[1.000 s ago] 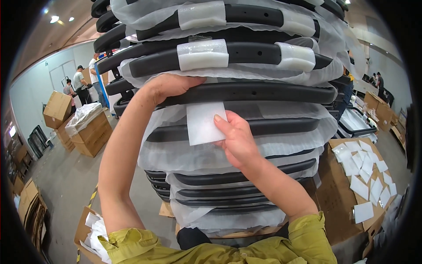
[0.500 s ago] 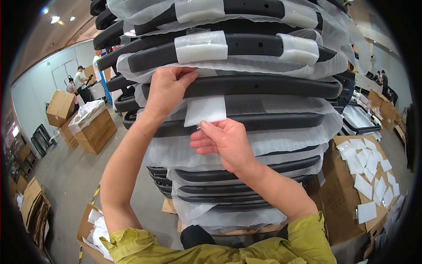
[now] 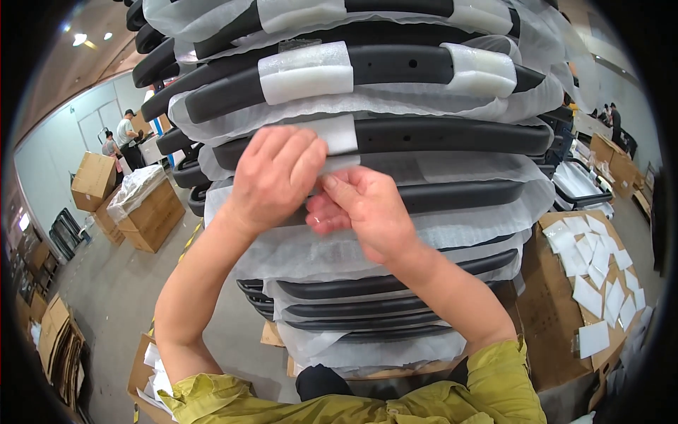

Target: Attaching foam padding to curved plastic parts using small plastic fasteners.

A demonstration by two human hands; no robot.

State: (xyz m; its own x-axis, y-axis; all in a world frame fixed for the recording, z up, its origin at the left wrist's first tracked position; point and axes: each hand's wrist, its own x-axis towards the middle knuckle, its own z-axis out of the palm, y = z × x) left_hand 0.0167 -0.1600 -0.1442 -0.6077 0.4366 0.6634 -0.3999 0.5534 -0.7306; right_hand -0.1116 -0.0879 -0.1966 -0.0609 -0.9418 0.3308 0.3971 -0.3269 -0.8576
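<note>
A white foam sheet lies folded over the front of a black curved bar, in the middle of a tall stack of such bars. My left hand is closed at the sheet's left side, its curled fingers covering part of the foam. Just below the bar, my right hand pinches the sheet's lower edge between thumb and fingers, close to my left fingertips. On the bar above, a foam wrap sits at the left and another foam wrap at the right.
Thin white wrapping sheets hang between the stacked bars. At my right, loose foam pieces lie on a cardboard box. An open carton with foam stands low left. Farther back are cartons and a person.
My left hand has come down from the bar's top edge toward my right hand. The foam sheet, which hung below the bar, now covers the bar's front.
</note>
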